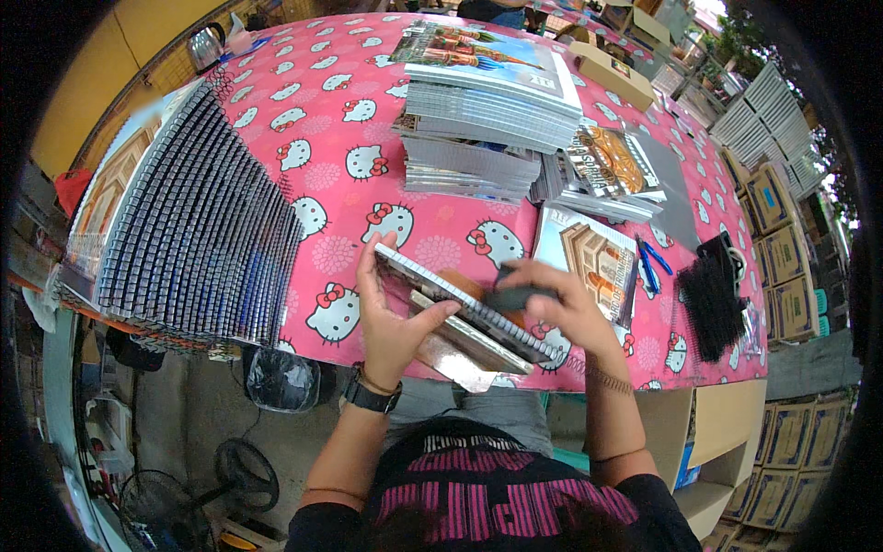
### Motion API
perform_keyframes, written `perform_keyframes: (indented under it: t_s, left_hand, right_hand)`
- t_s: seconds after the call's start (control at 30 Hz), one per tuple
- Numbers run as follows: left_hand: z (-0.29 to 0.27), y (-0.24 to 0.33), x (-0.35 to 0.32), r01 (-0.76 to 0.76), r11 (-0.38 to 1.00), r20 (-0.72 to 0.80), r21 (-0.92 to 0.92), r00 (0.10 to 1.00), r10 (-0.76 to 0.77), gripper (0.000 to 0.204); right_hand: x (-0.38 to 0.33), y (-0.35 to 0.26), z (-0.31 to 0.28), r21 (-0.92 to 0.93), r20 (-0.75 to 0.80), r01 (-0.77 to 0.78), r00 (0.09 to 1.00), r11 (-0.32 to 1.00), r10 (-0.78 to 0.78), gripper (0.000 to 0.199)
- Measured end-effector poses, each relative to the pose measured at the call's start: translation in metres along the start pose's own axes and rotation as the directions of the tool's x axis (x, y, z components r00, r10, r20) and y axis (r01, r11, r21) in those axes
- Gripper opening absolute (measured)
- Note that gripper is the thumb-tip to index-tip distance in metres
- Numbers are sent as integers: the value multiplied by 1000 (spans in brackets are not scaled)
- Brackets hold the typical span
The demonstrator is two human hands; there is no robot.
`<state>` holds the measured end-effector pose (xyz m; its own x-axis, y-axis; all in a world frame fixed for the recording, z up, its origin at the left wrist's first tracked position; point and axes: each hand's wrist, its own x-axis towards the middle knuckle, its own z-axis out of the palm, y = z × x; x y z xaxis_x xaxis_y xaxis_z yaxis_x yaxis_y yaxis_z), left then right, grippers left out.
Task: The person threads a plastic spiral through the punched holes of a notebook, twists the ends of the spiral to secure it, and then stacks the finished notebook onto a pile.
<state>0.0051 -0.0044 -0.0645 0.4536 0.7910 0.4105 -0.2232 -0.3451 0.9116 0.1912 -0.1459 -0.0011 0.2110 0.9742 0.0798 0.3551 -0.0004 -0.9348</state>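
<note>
My left hand grips a thick pad of pages, held tilted with its punched edge up, thumb on the near side. From the pad's right end a black wire coil sticks out and runs past my right wrist. My right hand hovers beside the edge, slightly blurred, fingers curved and apart. A dark rounded thing shows beneath those fingers, too smeared to name. Under the pad lies a shiny silver metal piece, partly hidden.
A tall stack of coil-bound books stands at the left. Unbound stacks sit at the back, with a booklet nearer. Blue pens and a bundle of black coils lie right. Cartons line the right side.
</note>
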Motion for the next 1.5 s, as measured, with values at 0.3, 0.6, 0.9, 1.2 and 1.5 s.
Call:
perform_keyframes:
  t_s: [0.3, 0.6, 0.9, 1.2, 1.5]
  left_hand:
    - [7, 2, -3, 5, 1000, -89, 18, 996, -3, 102]
    - [9, 1, -2, -24, 999, -101, 36, 994, 28, 98]
    - [11, -3, -5, -16, 999, -79, -40, 997, 13, 94]
    - [9, -3, -6, -27, 999, -99, -33, 995, 23, 93]
    - [3, 4, -4, 17, 999, 2, 30, 1000, -17, 96]
  right_hand:
    - [13, 6, -6, -59, -86, -22, 996, 998, 17, 76]
    - [17, 3, 6, 423, 54, 168, 976, 890, -210, 68]
    - [30, -6, 8, 223, 94, 147, 981, 964, -171, 52]
    - [58, -8, 18, -188, -16, -86, 996, 978, 85, 77]
    - [61, -6, 16, 81, 39, 6, 999, 997, -9, 62]
